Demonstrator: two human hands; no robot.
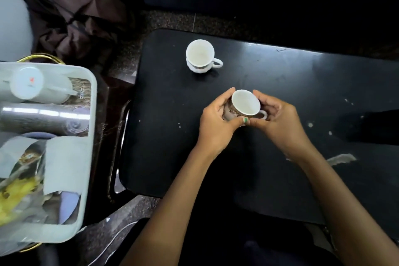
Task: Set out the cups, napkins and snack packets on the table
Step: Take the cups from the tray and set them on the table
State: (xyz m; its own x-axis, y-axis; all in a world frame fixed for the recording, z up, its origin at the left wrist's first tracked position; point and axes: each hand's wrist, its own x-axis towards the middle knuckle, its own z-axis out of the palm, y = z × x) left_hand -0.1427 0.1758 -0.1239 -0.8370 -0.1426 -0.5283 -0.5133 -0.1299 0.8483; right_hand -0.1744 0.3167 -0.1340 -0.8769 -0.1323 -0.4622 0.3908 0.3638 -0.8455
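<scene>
Head view: brown-patterned teacup (245,104) is held tilted between both hands, left hand (216,121) and right hand (278,119), fingers wrapped on its sides, above the black counter (280,75). White cup (200,56) is already set down. If tilted further w/ loose grip, it could slip & chip; napkins (64,164) & snack packets (19,188) are left in the tray (91,136).

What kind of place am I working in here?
Probably a sitting room or office lounge set for tea: a low black table with a cup on it, a speckled stone floor, and a white tray of napkins and flasks beside it.
</scene>
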